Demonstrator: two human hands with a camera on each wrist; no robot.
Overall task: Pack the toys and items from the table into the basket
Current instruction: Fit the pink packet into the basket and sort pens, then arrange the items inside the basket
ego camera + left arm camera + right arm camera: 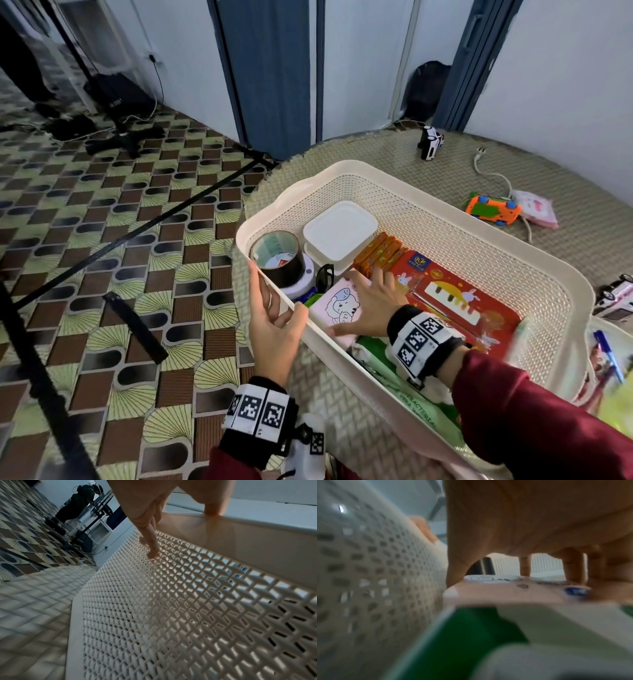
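Note:
The cream mesh basket (479, 246) stands on the woven table. My left hand (277, 294) grips its near-left rim, thumb inside, fingers flat on the outer wall (171, 601). My right hand (356, 301) reaches inside and arches over a pink packet with a cartoon drawing (337, 306), thumb on its near edge, fingertips on its far edge. The right wrist view shows that hand (513, 574) over the packet (505, 592). Around it lie a tape roll (277, 257), a white lidded box (339, 233), orange packs (380, 251), a red tin (455, 298) and a green wipes pack (411, 390).
On the table lie an orange toy car (493, 209), another pink packet (537, 209), a white cable (493, 174), a white toy car (430, 142) at the back and another (616, 301) at the right edge. A tray with pens (606, 356) sits at the right. The table edge drops to tiled floor at the left.

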